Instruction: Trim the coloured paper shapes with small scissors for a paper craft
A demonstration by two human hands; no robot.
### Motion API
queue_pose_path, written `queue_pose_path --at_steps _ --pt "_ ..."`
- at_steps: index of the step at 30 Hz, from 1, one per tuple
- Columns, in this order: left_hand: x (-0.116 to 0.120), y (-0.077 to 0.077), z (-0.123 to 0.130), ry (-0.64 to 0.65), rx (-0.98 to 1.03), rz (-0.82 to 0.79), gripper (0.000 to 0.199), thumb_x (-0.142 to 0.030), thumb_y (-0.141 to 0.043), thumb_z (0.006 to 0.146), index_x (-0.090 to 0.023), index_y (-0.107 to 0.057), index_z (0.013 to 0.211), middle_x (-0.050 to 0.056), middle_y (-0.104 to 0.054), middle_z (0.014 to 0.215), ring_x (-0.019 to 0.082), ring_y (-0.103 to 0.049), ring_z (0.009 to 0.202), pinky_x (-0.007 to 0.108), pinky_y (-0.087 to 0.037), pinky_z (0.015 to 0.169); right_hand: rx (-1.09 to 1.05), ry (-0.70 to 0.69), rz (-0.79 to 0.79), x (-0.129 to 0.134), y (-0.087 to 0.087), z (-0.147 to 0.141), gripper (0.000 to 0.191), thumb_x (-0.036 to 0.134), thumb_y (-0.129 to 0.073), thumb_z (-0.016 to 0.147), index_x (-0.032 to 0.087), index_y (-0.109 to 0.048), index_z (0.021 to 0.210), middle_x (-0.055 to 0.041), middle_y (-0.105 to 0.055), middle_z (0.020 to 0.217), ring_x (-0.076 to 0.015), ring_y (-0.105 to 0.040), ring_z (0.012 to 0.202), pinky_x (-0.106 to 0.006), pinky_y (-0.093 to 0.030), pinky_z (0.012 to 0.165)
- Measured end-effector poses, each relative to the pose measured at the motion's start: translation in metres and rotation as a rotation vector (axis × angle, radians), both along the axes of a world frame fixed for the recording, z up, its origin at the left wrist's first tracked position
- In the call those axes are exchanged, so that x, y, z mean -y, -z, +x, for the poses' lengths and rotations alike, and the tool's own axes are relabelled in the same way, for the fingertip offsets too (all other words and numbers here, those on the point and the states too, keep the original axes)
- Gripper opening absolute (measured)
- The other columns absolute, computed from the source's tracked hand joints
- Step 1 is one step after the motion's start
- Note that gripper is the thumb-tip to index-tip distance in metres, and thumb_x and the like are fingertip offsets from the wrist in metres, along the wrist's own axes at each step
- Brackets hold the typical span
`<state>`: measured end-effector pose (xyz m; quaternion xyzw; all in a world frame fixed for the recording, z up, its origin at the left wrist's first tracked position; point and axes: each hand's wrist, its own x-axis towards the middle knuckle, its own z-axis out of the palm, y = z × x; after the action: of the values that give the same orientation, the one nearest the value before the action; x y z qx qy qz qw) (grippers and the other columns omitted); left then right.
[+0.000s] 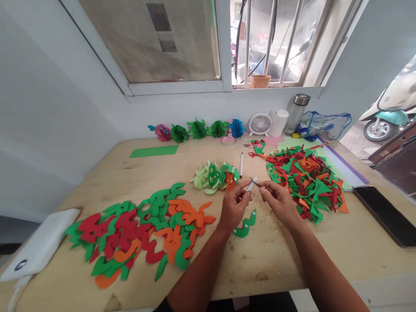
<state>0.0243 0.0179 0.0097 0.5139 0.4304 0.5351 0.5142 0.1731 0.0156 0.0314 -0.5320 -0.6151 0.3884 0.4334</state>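
Between the fingers of my left hand (234, 206) is a small white strip (251, 185). My right hand (278, 201) pinches a thin, dark-tipped tool (255, 182) against the upper end of that strip. On the wooden table (203, 278) just below the hands lies a wavy green paper piece (245, 224) with small white squares on it. Beyond my left hand sits a pile of curled green and orange pieces (216, 175), some with white squares. A white pen (242, 164) lies beside that pile.
Wavy red, green and orange pieces (123, 235) cover the left side, near a white power bank (41, 245). Paper scraps (307, 177) are heaped at right, beside a black phone (388, 216). Paper ornaments (197, 128), a small fan (260, 124) and a glass bottle (297, 114) line the wall.
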Motion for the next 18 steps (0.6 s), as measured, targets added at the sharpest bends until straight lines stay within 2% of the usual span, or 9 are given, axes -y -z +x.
queue_pose_path --at_steps 11,18 --pt "-0.0021 0.0035 -0.0017 0.002 -0.042 0.008 0.036 -0.030 -0.058 0.078 -0.019 -0.064 0.112 0.002 -0.065 0.072 0.010 -0.052 0.057 0.021 -0.043 0.055 0.040 -0.004 0.018 -0.0001 0.0041 0.0017 0.029 0.041 -0.051 0.082 0.017 -0.064 0.093 0.0038 -0.041 0.055 -0.0102 -0.035 0.050 -0.024 -0.026 0.047" --pt "-0.0021 0.0035 -0.0013 -0.025 -0.007 -0.019 0.035 -0.032 -0.061 0.076 -0.019 -0.066 0.109 0.000 -0.061 0.065 0.008 -0.051 0.055 0.019 -0.042 0.054 0.055 0.083 0.069 -0.0008 0.0040 0.0036 0.031 0.041 -0.052 0.081 0.016 -0.063 0.095 0.0037 -0.043 0.056 -0.0101 -0.037 0.050 -0.023 -0.028 0.047"
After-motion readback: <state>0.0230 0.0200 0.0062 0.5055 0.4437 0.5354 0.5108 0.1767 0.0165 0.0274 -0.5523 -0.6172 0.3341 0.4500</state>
